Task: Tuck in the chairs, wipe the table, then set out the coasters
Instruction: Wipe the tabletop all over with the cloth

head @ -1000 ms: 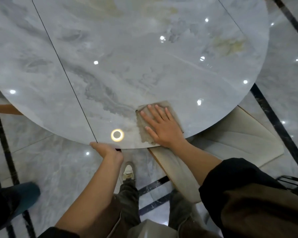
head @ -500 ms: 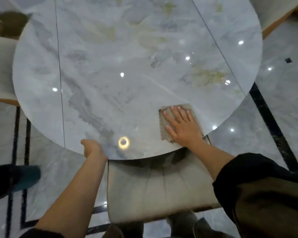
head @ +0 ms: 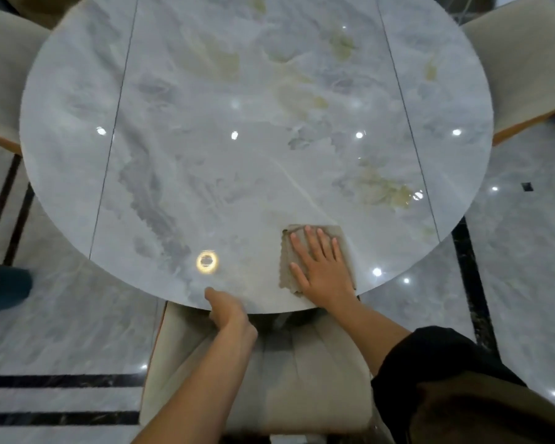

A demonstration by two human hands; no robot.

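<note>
Right hand (head: 322, 270): palm down, flat on the cloth (head: 345, 240). Fingers straight, slightly spread, pointing far; thumb out to the left. It presses and does not pinch.

The cloth is grey-beige and lies flat on the table (head: 237, 161), on the near-right part of the top. Its left and far edges show past the fingers. The heel of the hand sits just inside the near rim, so the cloth's near edge is close to that rim.

Left hand (head: 229, 310): at the near rim, left of the cloth and apart from it. Its thumb lies on the tabletop. The fingers drop past the rim out of sight and the hand is blurred, so I can't tell whether they curl round the edge.

The top is round, glossy marble, with two straight seams running near to far, one left and one right. The cloth lies between them, nearer the right one. The tabletop stretches far and left of the cloth, and a ring-light reflection (head: 207, 261) shows left of it.

Near chair (head: 302, 382): beige, directly below both forearms, its far edge under the near rim.
Left chair (head: 0, 75) and right chair (head: 519, 68): both against the rim at the far sides.

A tiled floor (head: 526, 251) shows on both sides. A dark teal object (head: 4, 290) sits at the left edge, unclear what.
</note>
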